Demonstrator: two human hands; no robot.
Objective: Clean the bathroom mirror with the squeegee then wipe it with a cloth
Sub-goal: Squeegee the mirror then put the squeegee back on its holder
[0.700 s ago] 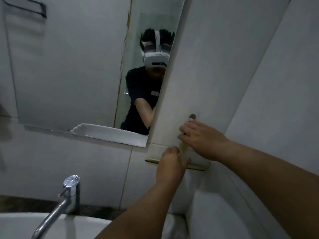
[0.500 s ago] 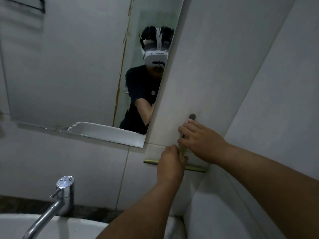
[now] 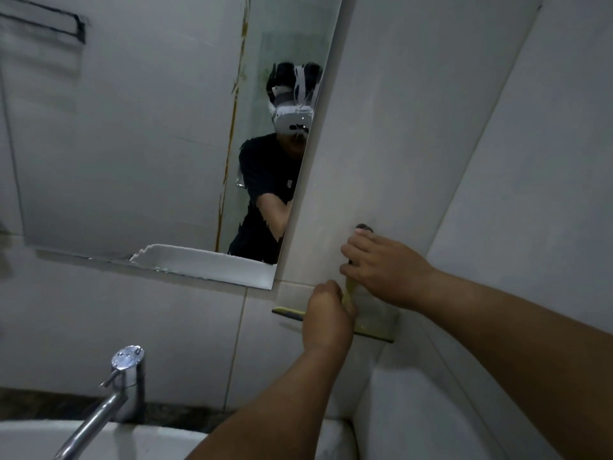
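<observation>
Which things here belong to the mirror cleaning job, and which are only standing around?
For the job: squeegee hanging on the wall hook, mirror, left hand, right hand.

Only around: faucet, sink, towel bar.

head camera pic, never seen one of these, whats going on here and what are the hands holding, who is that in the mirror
The picture comes from a camera worn on a person's head, looking forward at their own two bare hands. There is no machine here. The figure in the mirror is the same person's reflection, with the headset on.

Both hands reach to the tiled wall just right of the mirror. The right hand and the left hand are closed around a yellowish squeegee. Its handle runs up between them and its long blade lies across the wall below the mirror's lower right corner. A small dark knob shows just above the right fingers; it may be a wall hook or the handle's end, I cannot tell.

At the bottom left are a chrome tap and the white rim of a sink. No cloth is in view.
</observation>
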